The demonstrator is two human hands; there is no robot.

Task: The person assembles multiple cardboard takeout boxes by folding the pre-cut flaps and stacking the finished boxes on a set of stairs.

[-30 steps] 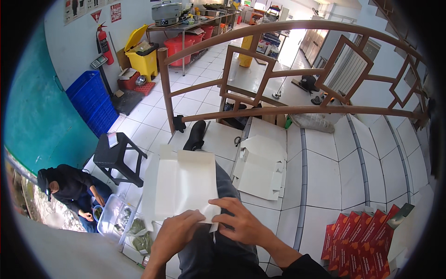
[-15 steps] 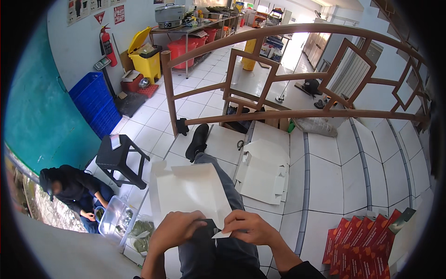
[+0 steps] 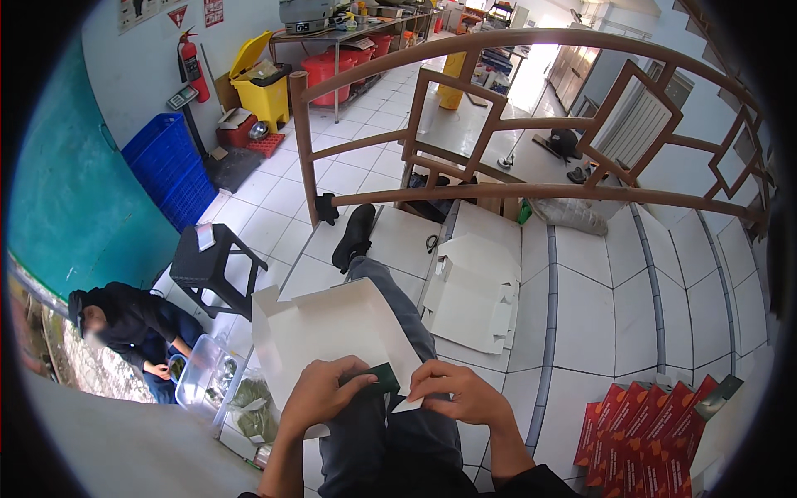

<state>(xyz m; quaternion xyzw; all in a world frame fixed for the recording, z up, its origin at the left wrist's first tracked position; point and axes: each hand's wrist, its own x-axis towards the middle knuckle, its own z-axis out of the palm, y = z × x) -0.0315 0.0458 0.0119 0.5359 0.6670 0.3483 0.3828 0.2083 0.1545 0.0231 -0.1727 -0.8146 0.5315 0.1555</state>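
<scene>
A white unfolded cardboard box (image 3: 328, 324) lies across my lap, its inside facing up and its flaps raised at the edges. Over its near edge, my left hand (image 3: 324, 397) pinches a small dark green card-like piece (image 3: 385, 378) between thumb and fingers. My right hand (image 3: 466, 397), just beside it, has its fingertips closed on a small white paper piece (image 3: 407, 405). Whether the white and green pieces are joined I cannot tell. Below the hands are my grey-trousered legs (image 3: 353, 448).
Another flat white box (image 3: 469, 303) lies on the tiled step ahead, near scissors (image 3: 432, 243). Red printed boxes (image 3: 639, 432) stand at the lower right. A brown railing (image 3: 531, 195) crosses ahead. At left are a black stool (image 3: 203, 261) and a crouching person (image 3: 133, 332) beside a clear tub (image 3: 199, 373).
The green piece in my left hand has turned, so more of its face shows. My right hand has moved slightly right with the white piece. The whole view has shifted a little.
</scene>
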